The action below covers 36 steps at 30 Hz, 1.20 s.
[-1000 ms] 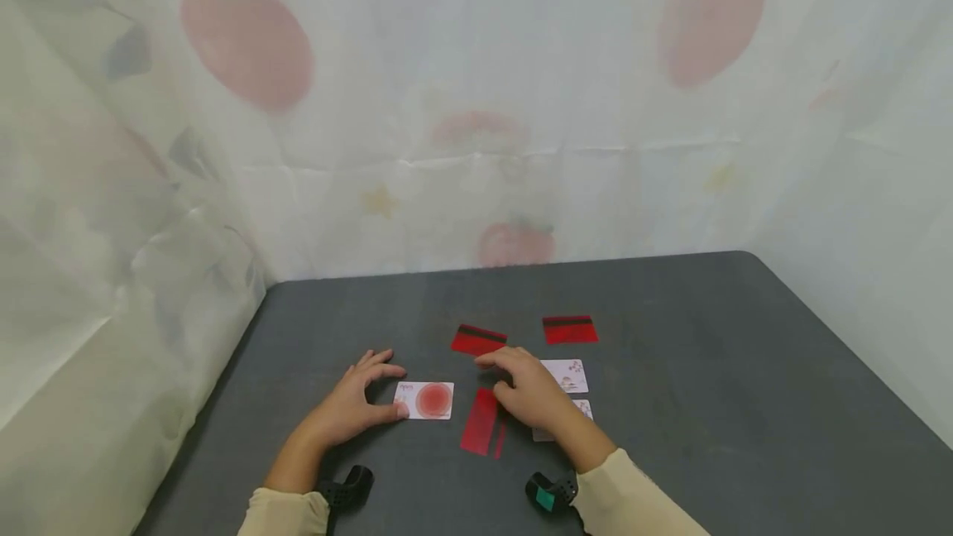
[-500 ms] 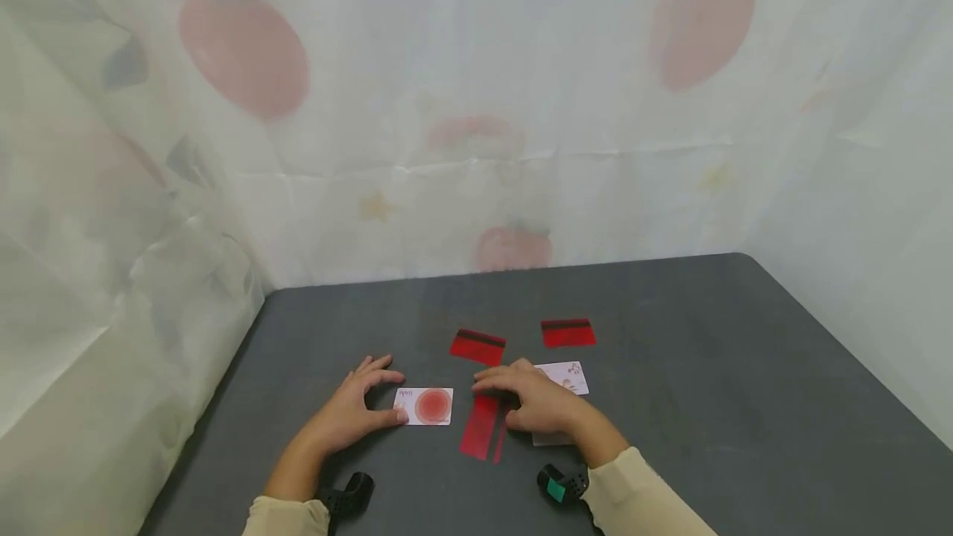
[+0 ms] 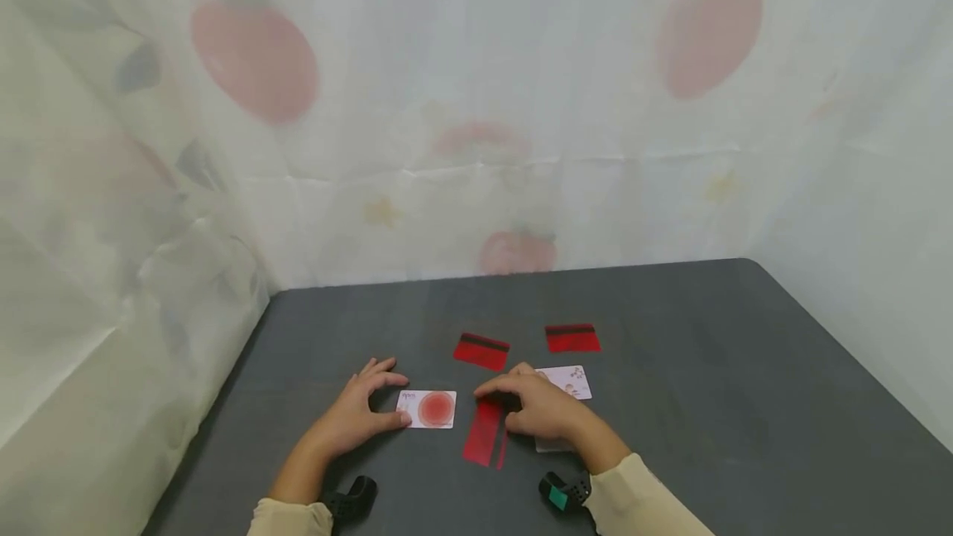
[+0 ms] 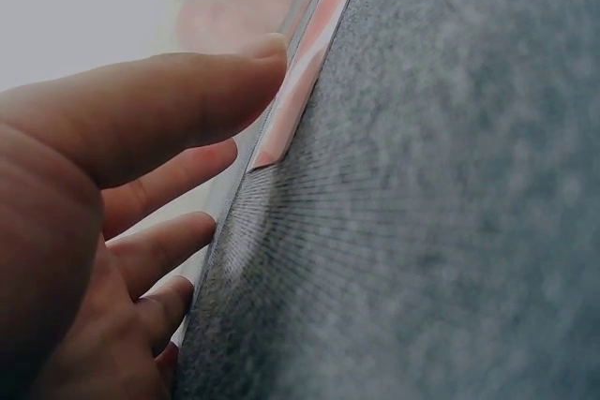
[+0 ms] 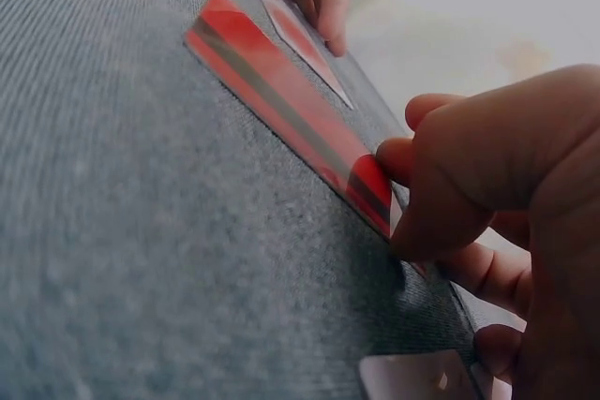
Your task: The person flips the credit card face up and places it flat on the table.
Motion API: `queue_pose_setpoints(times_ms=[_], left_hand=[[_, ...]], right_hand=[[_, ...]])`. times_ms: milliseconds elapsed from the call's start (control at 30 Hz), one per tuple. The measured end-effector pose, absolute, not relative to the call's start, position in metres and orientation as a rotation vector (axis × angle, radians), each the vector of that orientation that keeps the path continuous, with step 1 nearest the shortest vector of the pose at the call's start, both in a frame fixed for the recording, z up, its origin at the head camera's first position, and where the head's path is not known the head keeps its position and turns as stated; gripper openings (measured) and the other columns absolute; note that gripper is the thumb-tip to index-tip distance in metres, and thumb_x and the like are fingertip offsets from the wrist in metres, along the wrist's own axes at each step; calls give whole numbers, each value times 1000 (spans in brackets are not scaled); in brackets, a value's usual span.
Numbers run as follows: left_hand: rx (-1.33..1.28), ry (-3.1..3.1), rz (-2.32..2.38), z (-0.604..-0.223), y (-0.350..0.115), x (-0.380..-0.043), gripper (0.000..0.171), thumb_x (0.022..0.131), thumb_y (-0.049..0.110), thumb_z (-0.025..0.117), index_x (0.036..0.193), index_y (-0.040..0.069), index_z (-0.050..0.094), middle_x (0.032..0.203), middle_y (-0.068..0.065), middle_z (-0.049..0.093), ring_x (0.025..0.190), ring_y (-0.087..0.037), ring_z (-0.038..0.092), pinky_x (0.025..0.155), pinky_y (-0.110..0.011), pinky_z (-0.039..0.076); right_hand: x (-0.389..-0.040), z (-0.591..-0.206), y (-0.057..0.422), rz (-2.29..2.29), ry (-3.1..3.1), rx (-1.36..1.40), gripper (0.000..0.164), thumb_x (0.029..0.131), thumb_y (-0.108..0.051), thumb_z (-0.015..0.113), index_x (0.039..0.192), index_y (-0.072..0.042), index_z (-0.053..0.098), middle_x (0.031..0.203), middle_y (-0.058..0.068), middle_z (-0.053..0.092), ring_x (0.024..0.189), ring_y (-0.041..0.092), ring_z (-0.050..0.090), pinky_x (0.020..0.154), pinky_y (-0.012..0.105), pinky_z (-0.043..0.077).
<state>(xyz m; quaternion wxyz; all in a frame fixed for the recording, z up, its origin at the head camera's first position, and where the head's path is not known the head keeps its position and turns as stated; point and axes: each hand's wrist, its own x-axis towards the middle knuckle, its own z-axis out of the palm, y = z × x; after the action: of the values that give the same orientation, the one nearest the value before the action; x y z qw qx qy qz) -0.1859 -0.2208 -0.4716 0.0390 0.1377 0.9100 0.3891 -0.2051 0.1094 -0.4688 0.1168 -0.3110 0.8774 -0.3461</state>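
Note:
A white card with a red circle (image 3: 436, 409) lies flat on the table, and the thumb of my left hand (image 3: 350, 416) touches its left end. The other left fingers are spread out beyond it, above the table. My right hand (image 3: 547, 408) grips the far end of a red card with a dark stripe (image 3: 484, 434), thumb and index finger at opposite edges. The right wrist view shows that red card (image 5: 286, 105) low over the cloth-like surface; whether it is lifted there, I cannot tell.
Two more red striped cards (image 3: 481, 351) (image 3: 572, 337) lie farther back. A white floral card (image 3: 569, 381) is partly behind my right hand, and another pale card (image 3: 553, 444) lies mostly under the right wrist. Printed curtains (image 3: 476, 106) surround the dark table (image 3: 670, 404).
My right hand has come nearer, its index finger moving from beyond the near red card onto that card's far end. The left hand stays at the white card.

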Motion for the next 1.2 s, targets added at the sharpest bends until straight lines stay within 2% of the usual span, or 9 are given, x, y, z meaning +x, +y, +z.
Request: queue_pose_setpoints(times_ms=[267,400,667,833,933,1033,1200], left_hand=[[410,2794,1176,-472,-220,-187,53,75,36,85,119,14,66,151,-21,41,148,-47,14,116,-66,3],[397,2795,1171,-472,-219,-187,52,76,37,84,119,14,66,151,-20,42,148,-46,15,116,-65,3],[376,2811,1185,-467,-212,-185,51,78,35,82,121,14,65,149,-20,45,148,-46,18,115,-68,4],[369,2825,1119,-460,-201,-182,52,79,35,81,124,15,64,150,-21,43,146,-47,21,112,-73,6],[397,2853,1050,-455,-192,-180,53,78,37,82,124,17,64,149,-21,43,144,-49,26,107,-77,9],[428,2897,963,-451,-184,-177,52,77,37,83,121,18,64,147,-21,45,142,-50,29,102,-81,15],[464,2905,876,-447,-167,-171,52,76,37,84,121,19,65,147,-19,46,143,-48,27,99,-83,18]], right_hand=[[-203,-471,107,-1010,2581,-967,60,80,1,59,126,-37,66,106,-11,55,92,7,43,76,24,43],[-200,-470,105,-1006,2589,-975,58,80,0,60,125,-36,67,102,-11,55,87,8,43,72,23,42],[-203,-473,103,-1007,2689,-1109,55,77,-1,60,126,-25,66,127,-15,61,101,9,45,83,25,45],[-201,-474,102,-990,2666,-1129,56,80,-1,60,129,-28,66,133,-17,60,97,5,45,81,23,44],[-198,-471,101,-967,2667,-1113,55,81,-3,61,128,-30,65,131,-20,60,95,4,45,82,23,44],[-197,-468,101,-958,2674,-1122,53,80,-5,63,127,-28,66,129,-18,61,97,6,45,84,25,44],[-196,-466,101,-925,2699,-1124,52,78,-9,65,127,-25,66,124,-15,61,99,8,46,82,25,45]])
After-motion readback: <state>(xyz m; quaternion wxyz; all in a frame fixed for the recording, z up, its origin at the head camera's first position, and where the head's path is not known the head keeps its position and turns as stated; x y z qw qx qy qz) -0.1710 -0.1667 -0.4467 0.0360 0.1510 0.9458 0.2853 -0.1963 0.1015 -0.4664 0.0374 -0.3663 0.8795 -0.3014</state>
